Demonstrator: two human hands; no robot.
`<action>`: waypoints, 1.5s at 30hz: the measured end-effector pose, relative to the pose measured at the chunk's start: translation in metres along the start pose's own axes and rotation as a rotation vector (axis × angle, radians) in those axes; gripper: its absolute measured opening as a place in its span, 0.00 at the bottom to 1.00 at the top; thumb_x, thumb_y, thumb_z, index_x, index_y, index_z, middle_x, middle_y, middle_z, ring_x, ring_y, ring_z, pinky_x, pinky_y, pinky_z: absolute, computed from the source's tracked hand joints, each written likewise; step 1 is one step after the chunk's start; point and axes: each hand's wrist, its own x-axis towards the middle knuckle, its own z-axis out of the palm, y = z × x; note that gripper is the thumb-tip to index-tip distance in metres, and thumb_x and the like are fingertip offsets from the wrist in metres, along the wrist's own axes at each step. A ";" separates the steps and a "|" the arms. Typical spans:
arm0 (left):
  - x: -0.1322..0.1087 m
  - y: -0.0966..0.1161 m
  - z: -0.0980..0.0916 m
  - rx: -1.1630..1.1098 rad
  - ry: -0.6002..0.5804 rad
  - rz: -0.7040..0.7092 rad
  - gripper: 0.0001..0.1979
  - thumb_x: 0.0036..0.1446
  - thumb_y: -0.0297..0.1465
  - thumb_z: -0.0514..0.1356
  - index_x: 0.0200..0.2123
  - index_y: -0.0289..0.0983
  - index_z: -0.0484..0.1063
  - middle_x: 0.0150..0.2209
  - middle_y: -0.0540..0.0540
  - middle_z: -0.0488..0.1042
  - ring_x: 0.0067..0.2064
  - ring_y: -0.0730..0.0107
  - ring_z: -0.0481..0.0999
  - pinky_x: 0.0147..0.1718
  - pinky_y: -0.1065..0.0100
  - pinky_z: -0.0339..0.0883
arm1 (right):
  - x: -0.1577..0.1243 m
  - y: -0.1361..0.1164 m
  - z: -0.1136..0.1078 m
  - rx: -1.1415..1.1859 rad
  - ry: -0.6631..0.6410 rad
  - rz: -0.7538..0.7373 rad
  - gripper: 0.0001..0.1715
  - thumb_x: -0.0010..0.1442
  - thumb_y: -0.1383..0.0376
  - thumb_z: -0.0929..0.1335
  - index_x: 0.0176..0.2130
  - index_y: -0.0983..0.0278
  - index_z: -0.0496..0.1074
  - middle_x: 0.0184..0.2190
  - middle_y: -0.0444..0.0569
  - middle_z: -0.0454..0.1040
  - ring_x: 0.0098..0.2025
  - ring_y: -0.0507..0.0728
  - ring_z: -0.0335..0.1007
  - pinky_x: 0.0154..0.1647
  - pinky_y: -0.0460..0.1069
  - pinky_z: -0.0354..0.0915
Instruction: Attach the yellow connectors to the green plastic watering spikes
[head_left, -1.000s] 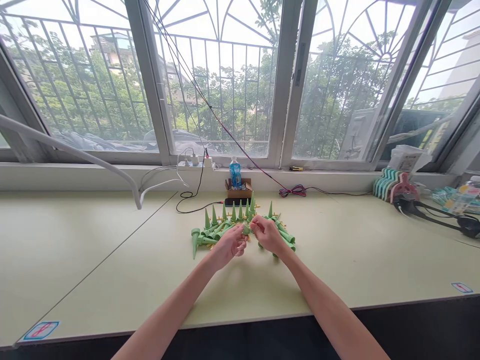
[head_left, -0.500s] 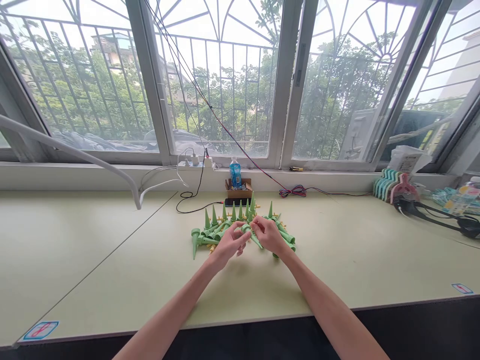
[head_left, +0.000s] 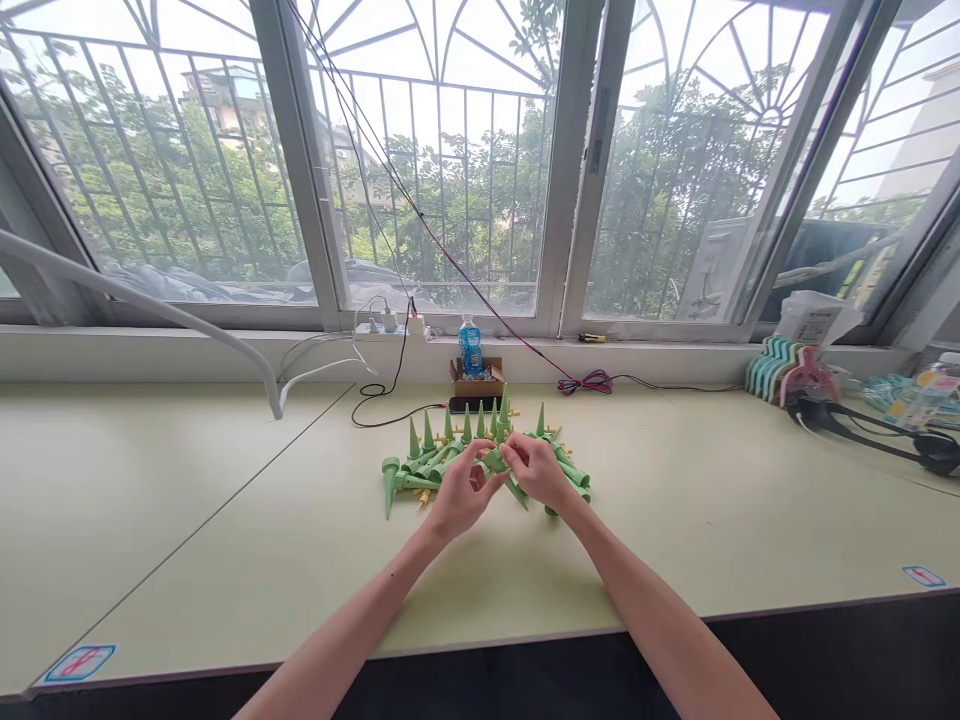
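Between my hands is a green plant watering spike (head_left: 495, 460), its wide cap up and its pointed end slanting down to the right. My left hand (head_left: 463, 488) grips the cap between thumb and fingers. Against the top of that cap, my right hand (head_left: 535, 468) is closed in a pinch; whatever its fingertips hold is hidden. Around both hands lie more green spikes (head_left: 420, 481), several with small yellow valves (head_left: 424, 497). Behind them, a row of spikes (head_left: 466, 424) stands upright, points up.
Behind the spikes are a phone (head_left: 472, 405) and a cardboard box (head_left: 487, 384) with a blue bottle (head_left: 470, 348). A bundled cable (head_left: 586, 382) lies near the sill. Clips (head_left: 772, 370) and a black strap (head_left: 862, 420) sit at the right. A white arm (head_left: 187, 315) reaches in from the left.
My left hand has turned and closed in around the spike's cap, its thumb moving right. The spike has tilted slightly. My right hand stays nearly in place.
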 end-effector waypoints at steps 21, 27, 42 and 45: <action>-0.002 0.005 0.002 0.015 0.059 0.017 0.19 0.46 0.33 0.67 0.43 0.41 0.70 0.42 0.46 0.70 0.22 0.80 0.59 0.21 0.73 0.56 | 0.000 0.000 0.002 -0.013 0.009 -0.001 0.18 0.62 0.57 0.60 0.24 0.62 0.58 0.18 0.40 0.58 0.22 0.50 0.51 0.24 0.46 0.50; 0.002 0.008 0.001 -0.068 0.075 -0.039 0.18 0.50 0.41 0.65 0.41 0.40 0.69 0.37 0.49 0.66 0.20 0.83 0.60 0.19 0.74 0.55 | -0.001 -0.002 0.005 -0.008 0.039 0.004 0.19 0.63 0.56 0.59 0.24 0.62 0.58 0.18 0.40 0.56 0.22 0.50 0.49 0.24 0.46 0.50; 0.010 -0.007 -0.004 -0.528 -0.282 -0.626 0.33 0.53 0.60 0.49 0.20 0.34 0.66 0.19 0.45 0.68 0.16 0.77 0.61 0.13 0.75 0.42 | -0.003 -0.003 0.004 0.066 0.030 0.005 0.18 0.65 0.56 0.59 0.27 0.62 0.59 0.18 0.39 0.58 0.20 0.49 0.50 0.23 0.46 0.49; 0.010 -0.007 -0.006 -0.591 -0.341 -0.626 0.34 0.51 0.61 0.50 0.22 0.33 0.70 0.23 0.44 0.70 0.17 0.79 0.60 0.14 0.74 0.40 | -0.003 -0.002 0.004 0.086 0.016 0.003 0.17 0.65 0.56 0.59 0.28 0.62 0.60 0.18 0.39 0.58 0.20 0.49 0.51 0.23 0.46 0.50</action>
